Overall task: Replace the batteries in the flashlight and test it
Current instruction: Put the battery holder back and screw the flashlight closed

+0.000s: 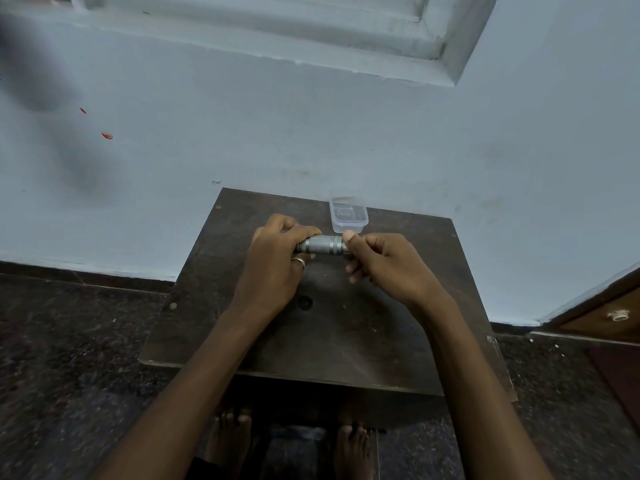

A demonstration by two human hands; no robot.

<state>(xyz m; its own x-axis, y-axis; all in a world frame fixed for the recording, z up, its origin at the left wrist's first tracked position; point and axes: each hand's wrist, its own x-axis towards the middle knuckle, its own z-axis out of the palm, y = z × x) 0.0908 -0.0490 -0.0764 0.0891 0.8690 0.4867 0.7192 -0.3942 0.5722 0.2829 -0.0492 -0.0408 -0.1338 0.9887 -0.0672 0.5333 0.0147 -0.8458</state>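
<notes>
A silver metal flashlight point(322, 244) with a knurled body lies crosswise in the air just above the dark wooden table point(346, 327). My left hand point(277, 261), a ring on one finger, grips its left end with curled fingers. My right hand point(384, 261) pinches the flashlight's right end between thumb and fingers, hiding the end cap. Both ends of the flashlight are covered by my hands. No batteries show.
A small clear plastic box point(348, 214) stands open at the table's far edge, just behind the flashlight. A pale blue wall rises right behind the table. A dark speckled floor surrounds it, and my bare feet point(349, 448) are under the near edge.
</notes>
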